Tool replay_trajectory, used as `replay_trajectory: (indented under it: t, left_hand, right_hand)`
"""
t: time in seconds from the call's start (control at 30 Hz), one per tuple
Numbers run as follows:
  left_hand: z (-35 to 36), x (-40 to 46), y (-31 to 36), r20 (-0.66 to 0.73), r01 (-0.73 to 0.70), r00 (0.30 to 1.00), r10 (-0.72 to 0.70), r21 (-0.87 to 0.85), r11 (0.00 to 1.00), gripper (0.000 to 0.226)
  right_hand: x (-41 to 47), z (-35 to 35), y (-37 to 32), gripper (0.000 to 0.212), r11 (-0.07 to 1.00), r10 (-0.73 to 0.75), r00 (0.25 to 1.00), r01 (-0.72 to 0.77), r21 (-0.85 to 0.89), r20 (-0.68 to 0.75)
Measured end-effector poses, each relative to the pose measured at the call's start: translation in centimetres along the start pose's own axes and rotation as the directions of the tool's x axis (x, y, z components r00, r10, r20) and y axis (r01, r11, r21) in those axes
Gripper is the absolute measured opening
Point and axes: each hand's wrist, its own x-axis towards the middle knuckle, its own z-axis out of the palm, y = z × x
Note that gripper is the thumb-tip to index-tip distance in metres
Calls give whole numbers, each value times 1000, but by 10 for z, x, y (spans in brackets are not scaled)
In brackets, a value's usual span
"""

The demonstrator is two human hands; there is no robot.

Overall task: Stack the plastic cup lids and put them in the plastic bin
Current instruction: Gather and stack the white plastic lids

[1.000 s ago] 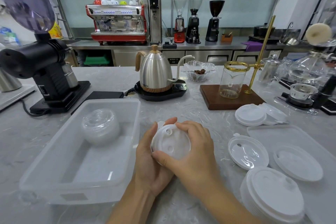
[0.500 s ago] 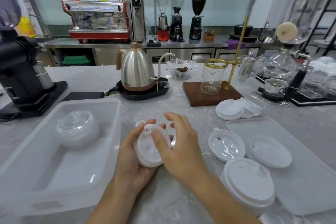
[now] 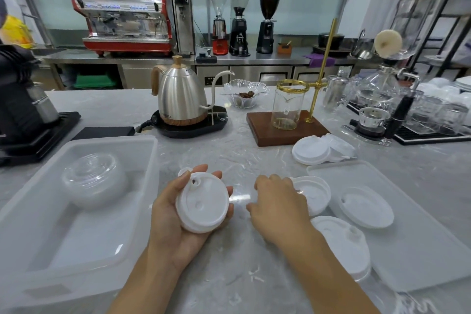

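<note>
The left hand [image 3: 178, 214] cups a short stack of white lids [image 3: 204, 205] right of the plastic bin [image 3: 142, 201], top face tilted toward the camera, sip hole uppermost. The right hand [image 3: 277, 208], grip loosely apart, touches an upturned lid [image 3: 314, 192] on the bench [image 3: 229, 155].

Right hand [image 3: 279, 202] covered near side of upturned lid [image 3: 314, 192]; fingertips out of sight. Plastic bin [image 3: 142, 211] ran off frame at lower left corner. Black grinder [image 3: 17, 99] cropped at left edge. Kettle [image 3: 179, 97] lettering too small to read.
</note>
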Motion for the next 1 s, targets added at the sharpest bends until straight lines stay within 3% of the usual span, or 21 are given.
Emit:
replay_trajectory:
  t: [0.2,0.4,0.5,0.63,0.7,0.9,0.93,1.0]
  left_hand:
    - [1,-1,0,-30,-11,999,11,-6,1000,33]
    - [-1,-3,2,-59,-26,998,25,-27,999,31]
    - [-1,-2,2,-67,-26,997,23,-46,999,29]
    - [1,-2,3,-79,-30,997,25,-69,997,30]
    - [1,-3,3,-82,-27,996,21,-68,997,29]
    - [1,-1,2,-85,-11,996,6,-60,998,31]
    - [1,-1,2,-81,-12,997,7,-62,998,29]
    - [0,-1,2,-52,-14,999,11,-56,998,20]
  right_hand:
    - [1,8,-4,47,982,-149,988,145,120,30]
    - [5,17,-2,64,932,-233,972,236,274,-42]
    - [6,15,-5,71,873,-231,936,320,367,-265]
    - [5,4,-12,52,691,-98,725,542,478,-682]
    - [5,2,-14,43,589,19,649,607,533,-760]
    - [1,-2,-19,40,338,239,735,550,764,-634]
    - [2,-2,-19,43,270,259,769,524,808,-585]
    - [3,0,-20,50,34,272,862,436,899,-428]
